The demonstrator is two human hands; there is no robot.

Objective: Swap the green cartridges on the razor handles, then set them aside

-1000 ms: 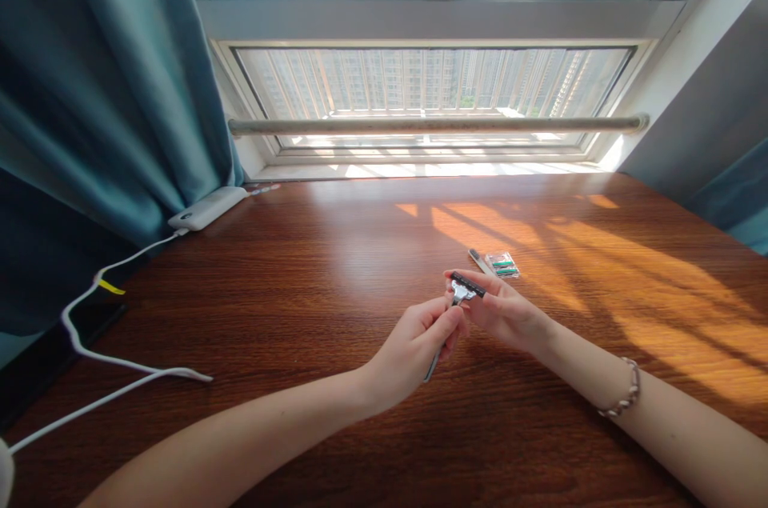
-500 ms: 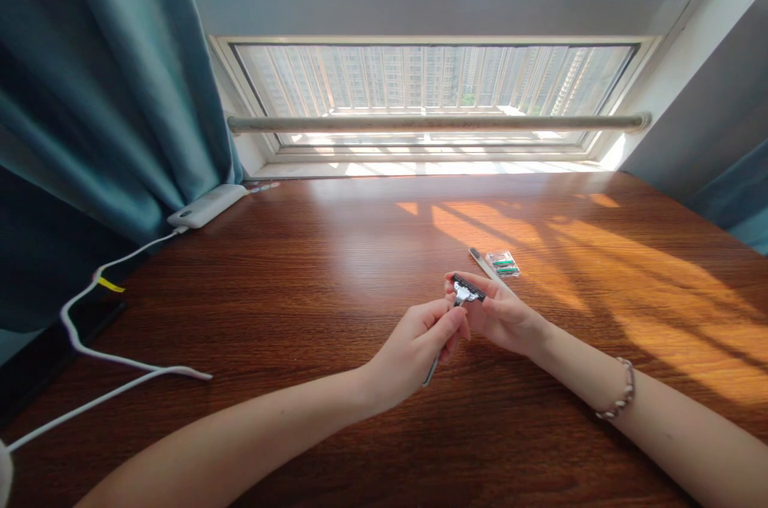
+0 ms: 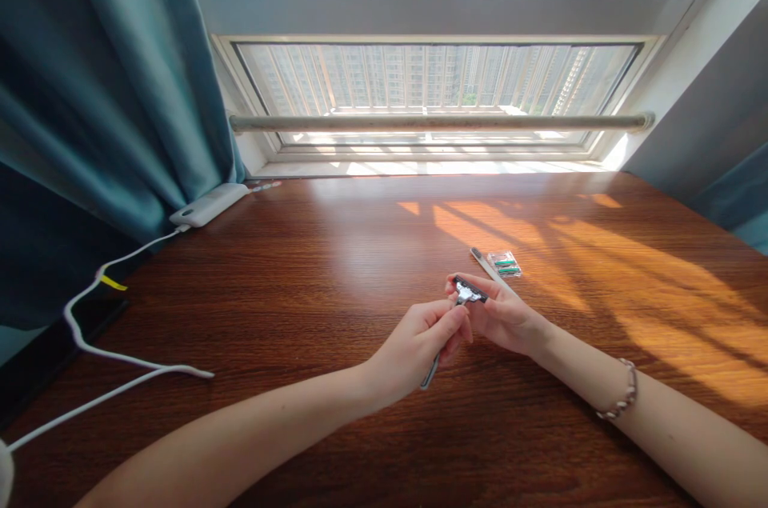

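A razor [image 3: 466,294] with a silver neck and dark head is held above the wooden table by both hands. My left hand [image 3: 420,344] is closed around its handle, whose lower end sticks out below the fingers. At the head, my right hand [image 3: 501,318] grips the two ends between thumb and fingers. Just beyond my right hand lies a toothbrush [image 3: 487,262] with a pale handle, partly hidden by that hand. Touching or close beside it is a small clear packet [image 3: 505,264] with green-striped pieces inside, perhaps razor blades.
On the table [image 3: 336,268], a white box-like device [image 3: 210,206] sits at the back left by the blue curtain [image 3: 120,76]. A white cable [image 3: 78,332] with a yellow tag runs from it along the left. A metal rail [image 3: 438,123] crosses the window behind.
Both hands keep the same hold on the razor, with hardly any movement. The whole view has shifted very slightly.
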